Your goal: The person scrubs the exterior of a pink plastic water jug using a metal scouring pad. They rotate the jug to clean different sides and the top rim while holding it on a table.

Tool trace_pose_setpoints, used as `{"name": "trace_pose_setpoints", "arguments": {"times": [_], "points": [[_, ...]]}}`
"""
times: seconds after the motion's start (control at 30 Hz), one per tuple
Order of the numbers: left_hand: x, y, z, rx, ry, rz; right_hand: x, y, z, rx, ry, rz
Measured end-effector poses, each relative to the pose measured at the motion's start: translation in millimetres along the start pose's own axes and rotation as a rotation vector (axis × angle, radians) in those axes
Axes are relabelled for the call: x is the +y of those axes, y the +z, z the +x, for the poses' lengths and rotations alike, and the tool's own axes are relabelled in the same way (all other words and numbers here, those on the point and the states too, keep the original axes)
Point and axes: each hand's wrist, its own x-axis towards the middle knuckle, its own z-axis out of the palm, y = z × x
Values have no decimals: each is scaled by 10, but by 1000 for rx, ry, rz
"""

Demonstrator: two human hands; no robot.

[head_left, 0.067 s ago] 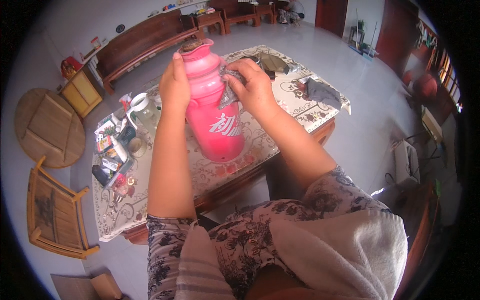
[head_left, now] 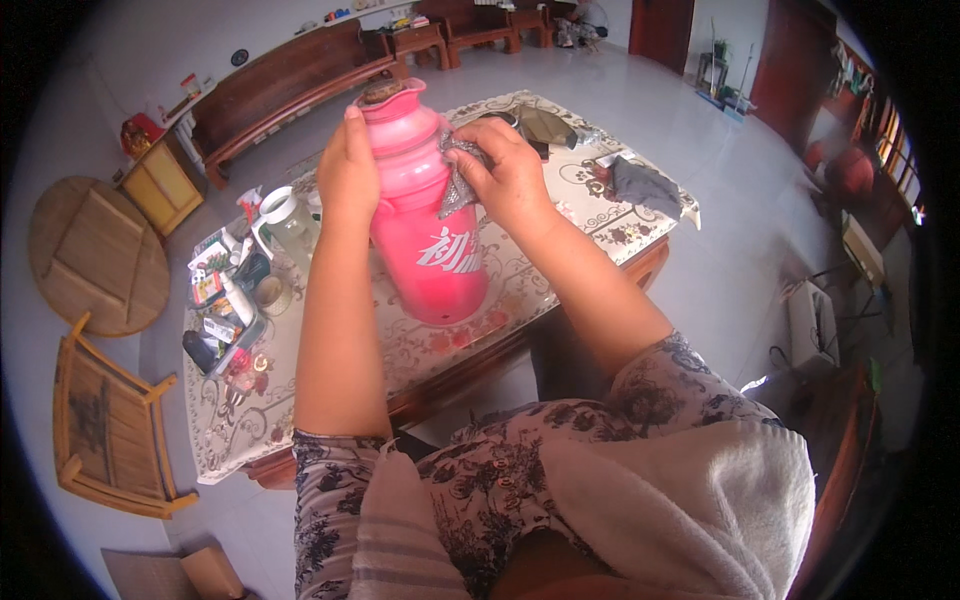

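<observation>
A pink thermos flask [head_left: 425, 265] with a cork stopper [head_left: 381, 92] is held nearly upright over the table, leaning a little. My left hand [head_left: 349, 170] wraps round its upper left side, below the spout, probably at the handle, which is hidden. A grey cloth [head_left: 459, 186] is pinched in my right hand [head_left: 506, 172], pressed against the flask's right side just under the neck. Silver lettering marks the flask's body. Whether its base touches the table cannot be made out.
A floral cloth covers the table [head_left: 330, 440]. On its left stand a clear jug [head_left: 287, 225] and a tray of small items [head_left: 240, 335]. A dark grey cloth [head_left: 645, 186] lies at the right. A wooden stool [head_left: 112, 420] and round tabletop [head_left: 100, 255] are beyond the left edge.
</observation>
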Motion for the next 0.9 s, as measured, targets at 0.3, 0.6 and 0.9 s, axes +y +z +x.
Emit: {"name": "trace_pose_setpoints", "arguments": {"times": [0.3, 0.6, 0.9], "points": [[0, 56, 23, -75, -75, -208, -241, 103, -17, -6, -262, -133], [1, 25, 14, -48, -23, -283, -41, 379, -135, 80, -209, -99], [18, 6, -31, -120, -13, -339, 12, 474, -182, 148, -167, -33]]}}
